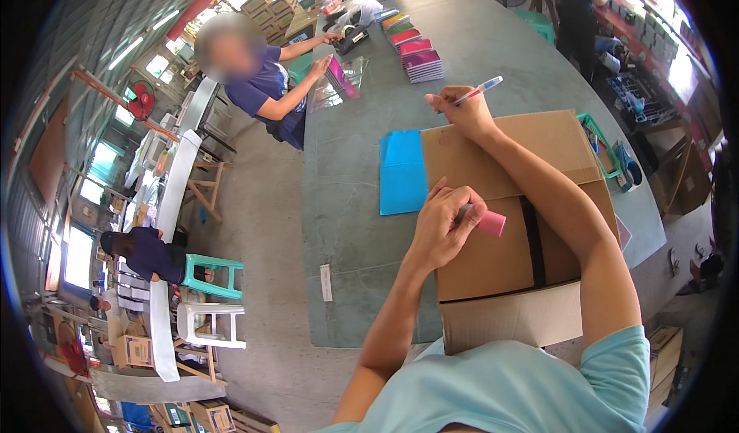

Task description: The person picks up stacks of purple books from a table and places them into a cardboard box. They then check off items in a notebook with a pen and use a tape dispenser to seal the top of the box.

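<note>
While your right hand (473, 114) grips a slim pen (486, 86) with a pale barrel, a blue writing end and a reddish stretch along its side, your left hand (445, 225) is curled around a short, smooth pink cylinder (492, 224). The cylinder's flat pink end pokes out to the right past your thumb, and the rest is mostly hidden by your fingers. The pen slants upward to the right, above the far-left corner of a large brown cardboard box (500, 260); the cylinder is over the box's left half.

That box stands in front of you on the grey-green table (350, 225), a black strip (533, 242) running across its top; you cannot see inside it. A bright blue flat sheet or folder (402, 175) lies against its left edge. Just beyond the box's right side, a green plastic basket (591, 125) holds small items too indistinct to name. Across the table, a co-worker's hand (320, 67) holds purple notebooks (342, 79) over a clear plastic bag (327, 100).
</note>
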Available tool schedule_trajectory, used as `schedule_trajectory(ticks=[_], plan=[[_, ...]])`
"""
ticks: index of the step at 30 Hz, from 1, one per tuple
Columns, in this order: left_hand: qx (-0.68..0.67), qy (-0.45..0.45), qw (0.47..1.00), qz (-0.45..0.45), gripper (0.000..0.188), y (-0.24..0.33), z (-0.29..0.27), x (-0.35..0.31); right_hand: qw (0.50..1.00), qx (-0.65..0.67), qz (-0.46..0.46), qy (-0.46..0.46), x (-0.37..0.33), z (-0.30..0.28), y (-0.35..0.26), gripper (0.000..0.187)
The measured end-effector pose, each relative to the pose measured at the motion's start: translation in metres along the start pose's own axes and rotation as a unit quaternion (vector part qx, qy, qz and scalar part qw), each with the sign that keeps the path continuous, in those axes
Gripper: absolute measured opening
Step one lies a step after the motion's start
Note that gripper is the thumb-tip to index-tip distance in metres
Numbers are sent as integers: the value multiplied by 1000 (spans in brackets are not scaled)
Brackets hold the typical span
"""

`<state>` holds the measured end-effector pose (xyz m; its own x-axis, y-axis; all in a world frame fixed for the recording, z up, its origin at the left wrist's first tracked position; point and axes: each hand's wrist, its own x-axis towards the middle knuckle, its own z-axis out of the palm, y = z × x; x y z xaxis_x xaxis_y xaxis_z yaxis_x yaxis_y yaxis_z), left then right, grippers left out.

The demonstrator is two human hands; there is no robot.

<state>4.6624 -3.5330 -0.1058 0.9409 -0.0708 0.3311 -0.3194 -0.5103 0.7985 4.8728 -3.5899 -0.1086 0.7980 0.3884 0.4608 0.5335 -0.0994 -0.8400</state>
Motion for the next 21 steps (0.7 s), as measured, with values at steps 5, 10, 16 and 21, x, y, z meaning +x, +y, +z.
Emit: schedule_trajectory(ticks=[5, 10, 16, 21], plan=[[1, -1, 1000, -5, 40, 0, 0, 0, 1000, -1, 5, -3, -1, -1, -3, 42], [-3, 3, 1000, 3, 40, 0, 0, 0, 1000, 8, 16, -11, -1, -2, -2, 42], [-2, 5, 1000, 6, 39, 1, -1, 0, 1000, 13, 4, -6, 0, -1, 0, 41], [10, 18, 1000, 8, 32, 3, 0, 1, 1000, -3, -8, -1, 1, -1, 2, 41]])
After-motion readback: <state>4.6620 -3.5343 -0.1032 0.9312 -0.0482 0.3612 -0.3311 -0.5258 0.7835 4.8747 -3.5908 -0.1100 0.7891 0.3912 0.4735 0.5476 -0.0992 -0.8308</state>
